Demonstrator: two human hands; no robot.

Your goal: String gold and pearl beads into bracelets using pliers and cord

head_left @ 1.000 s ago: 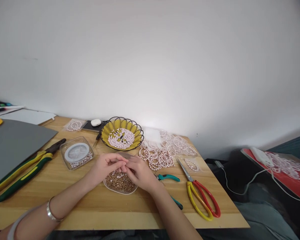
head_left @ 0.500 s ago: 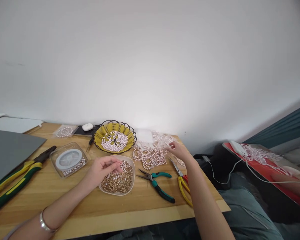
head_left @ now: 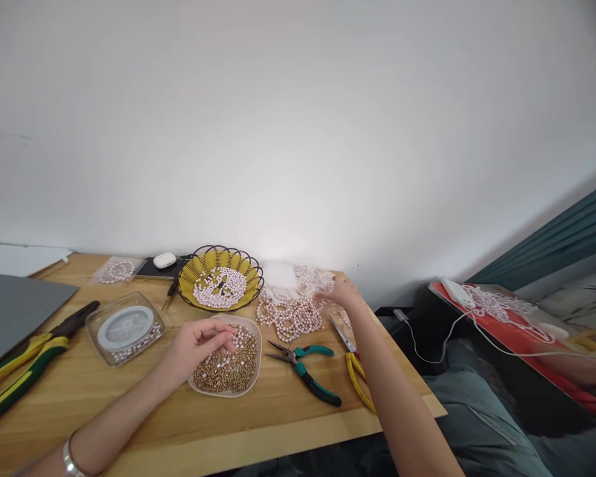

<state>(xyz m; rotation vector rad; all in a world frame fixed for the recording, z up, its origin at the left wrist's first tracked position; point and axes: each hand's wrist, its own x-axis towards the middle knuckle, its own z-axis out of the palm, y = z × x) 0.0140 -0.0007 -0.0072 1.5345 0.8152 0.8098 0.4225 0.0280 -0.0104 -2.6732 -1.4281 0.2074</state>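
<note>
My left hand (head_left: 206, 344) is over the left edge of a pale dish (head_left: 259, 354) holding gold beads (head_left: 223, 377) and some pearly ones. Its thumb and fingers are pressed together, and anything between them is too small to make out. My right hand (head_left: 344, 293) reaches to the clear plastic bags (head_left: 305, 279) at the table's back right corner. Its fingers are stretched out and apart, touching or just above the bags. Strings of pink pearl beads (head_left: 293, 318) lie heaped in front of the bags, left of that hand.
Green-handled pliers (head_left: 308, 374) and yellow-handled scissors (head_left: 350, 358) lie near my right forearm. A yellow basket (head_left: 185, 285) holds pink beads. A clear box (head_left: 92, 331) with a spool and larger pliers (head_left: 44, 351) are at left. Another person's arm (head_left: 566, 364) shows at far right.
My right hand has reached a little farther back and left, onto the bags. My left hand stays pinched over the bead dish. The whole view has shifted slightly.
</note>
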